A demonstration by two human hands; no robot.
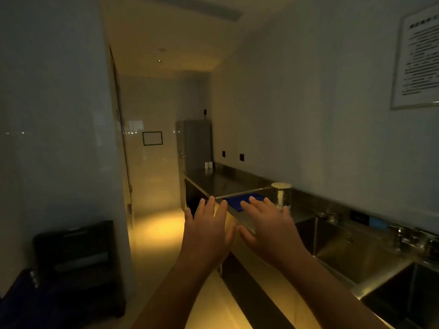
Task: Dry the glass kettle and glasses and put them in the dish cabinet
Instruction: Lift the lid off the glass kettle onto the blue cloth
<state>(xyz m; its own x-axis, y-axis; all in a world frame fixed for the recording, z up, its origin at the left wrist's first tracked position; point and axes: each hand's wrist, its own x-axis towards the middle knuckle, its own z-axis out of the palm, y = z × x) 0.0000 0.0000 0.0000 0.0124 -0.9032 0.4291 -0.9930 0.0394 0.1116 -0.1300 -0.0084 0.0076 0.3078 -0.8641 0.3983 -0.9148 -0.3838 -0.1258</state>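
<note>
Because the light is low and warm, fine detail is poor throughout.

Left hand [206, 229]: raised in front of the view, back toward the camera, fingers straight and spread, holding nothing.

Right hand [266, 224]: same posture just beside it, fingers spread, holding nothing. The thumbs are close together; contact cannot be told. Both forearms are cut off at the bottom edge.

Glass kettle [281, 197]: upright on the steel counter [221, 179], near the back wall and just beyond the right hand. Its pale top shows clearly, its body is see-through and faint, and its lower part is partly hidden behind the right fingertips.

Blue cloth [242, 199]: flat on the counter just left of the kettle; its near edge is hidden by the right hand. Whether cloth and kettle touch cannot be told.

Sink [356, 257]: set into the counter to the right, cut off at the frame edge. Taps [403, 236] along its back rim are blurred. Small shapes [327, 216] at the rim are too dim to identify.

Far end: grey fridge [194, 141], with two small white containers [209, 165] on the counter beside it.

Right wall: framed notice [418, 55], cropped, text unreadable.

Lower left: dark unit [76, 257], with nothing inside it readable.
</note>
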